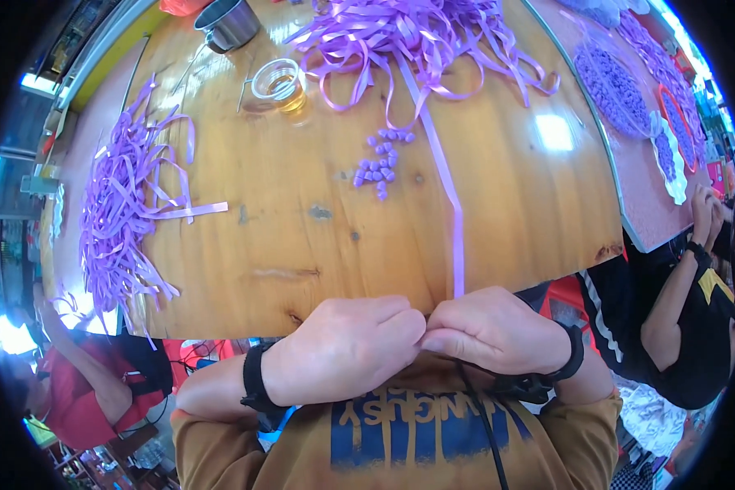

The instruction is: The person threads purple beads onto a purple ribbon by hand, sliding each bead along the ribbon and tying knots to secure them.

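right of the purple beads (375, 167), the purple ribbon (458, 241) runs to the curled right hand (498, 333), seemingly pinching it beside the curled left hand (343, 343), whose hold is hidden, likely mid-fold and next needing a steady pinch.

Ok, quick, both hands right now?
Left hand: closed, fingers curled in; anything inside is hidden.
Right hand: closed, thumb against curled fingers; a purple ribbon runs to it, but the grip is hidden.
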`<state>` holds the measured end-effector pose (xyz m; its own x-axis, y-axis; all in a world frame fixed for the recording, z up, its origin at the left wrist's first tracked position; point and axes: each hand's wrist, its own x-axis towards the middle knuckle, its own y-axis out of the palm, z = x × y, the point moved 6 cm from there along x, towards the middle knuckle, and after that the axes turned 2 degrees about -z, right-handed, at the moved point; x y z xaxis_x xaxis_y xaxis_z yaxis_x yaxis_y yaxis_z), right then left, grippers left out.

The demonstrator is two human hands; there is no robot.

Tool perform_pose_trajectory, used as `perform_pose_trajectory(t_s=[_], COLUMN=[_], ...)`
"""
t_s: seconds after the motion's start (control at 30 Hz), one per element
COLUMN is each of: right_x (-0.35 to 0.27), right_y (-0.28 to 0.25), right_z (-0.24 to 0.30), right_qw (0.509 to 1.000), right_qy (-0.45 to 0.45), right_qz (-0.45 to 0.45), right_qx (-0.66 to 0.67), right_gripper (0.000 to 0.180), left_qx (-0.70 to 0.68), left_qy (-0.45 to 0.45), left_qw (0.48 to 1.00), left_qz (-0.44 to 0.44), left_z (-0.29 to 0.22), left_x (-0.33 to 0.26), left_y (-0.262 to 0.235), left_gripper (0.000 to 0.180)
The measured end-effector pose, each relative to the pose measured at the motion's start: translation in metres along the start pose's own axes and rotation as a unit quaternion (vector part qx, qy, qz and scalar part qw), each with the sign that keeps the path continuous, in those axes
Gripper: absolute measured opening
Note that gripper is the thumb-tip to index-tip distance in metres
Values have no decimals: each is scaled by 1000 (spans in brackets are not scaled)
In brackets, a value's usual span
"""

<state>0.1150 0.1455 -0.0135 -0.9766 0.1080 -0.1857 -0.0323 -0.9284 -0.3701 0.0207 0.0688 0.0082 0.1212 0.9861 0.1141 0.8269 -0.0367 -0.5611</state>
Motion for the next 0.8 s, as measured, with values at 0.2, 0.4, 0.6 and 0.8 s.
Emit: perform_pose_trajectory(t_s=[0.2, 0.4, 0.6, 0.8], right_x=[-3, -6, -25, -40], right_y=[19, 26, -15, -69], right_z=[4, 20, -6, 6], right_qw=[990, 973, 989, 945], right_qy=[-94, -202, -86, -116], right_qz=[58, 50, -22, -173], right_qx=[-86, -102, -118, -251], right_gripper=[30, 25, 17, 20], left_qx=[-242, -432, -210, 7], left_qy=[-195, -365, -320, -302], left_qw=[937, 778, 917, 946], left_qz=[156, 275, 114, -122], left_z=[21, 30, 41, 57], left_x=[-16, -40, -55, -77], left_y=[18, 35, -15, -91], left_gripper=[15, 19, 17, 14])
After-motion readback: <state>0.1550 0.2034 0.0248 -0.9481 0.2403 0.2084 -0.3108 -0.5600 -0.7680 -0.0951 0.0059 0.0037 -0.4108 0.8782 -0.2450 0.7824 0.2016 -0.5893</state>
